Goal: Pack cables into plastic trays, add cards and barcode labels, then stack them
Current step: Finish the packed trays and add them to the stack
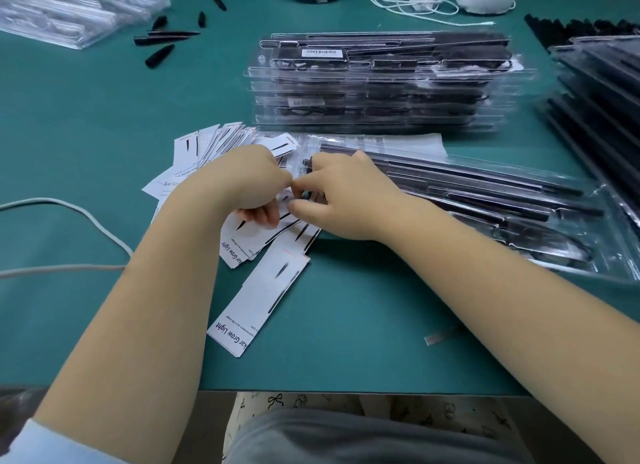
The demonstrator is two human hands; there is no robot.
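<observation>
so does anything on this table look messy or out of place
The cards under the hands lie fanned and skewed, not squared up. One card sits apart near the table edge, and black tips lie scattered far left.

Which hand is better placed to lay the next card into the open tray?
Probably the right hand: it already lies over the open tray's end, while the left hand sits over the cards.
</observation>
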